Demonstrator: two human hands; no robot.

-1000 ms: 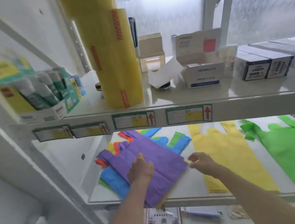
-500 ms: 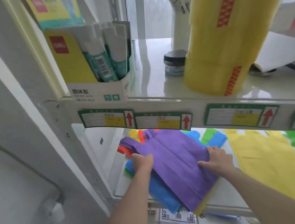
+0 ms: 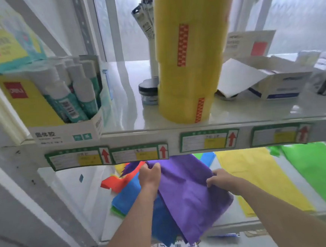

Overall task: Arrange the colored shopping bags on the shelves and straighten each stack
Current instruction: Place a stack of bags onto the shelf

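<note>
Left hand (image 3: 149, 176) and right hand (image 3: 220, 179) both gripping purple bag (image 3: 189, 195), probably top layer only. Best squared over blue bag (image 3: 160, 221), edges flush.

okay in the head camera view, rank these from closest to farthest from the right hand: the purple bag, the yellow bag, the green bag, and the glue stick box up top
From the right hand:
1. Purple bag: gripped by that hand, on the lower shelf.
2. Yellow bag: just to its right, same shelf.
3. Green bag: far right of that shelf.
4. Glue stick box: upper shelf, far left.
</note>
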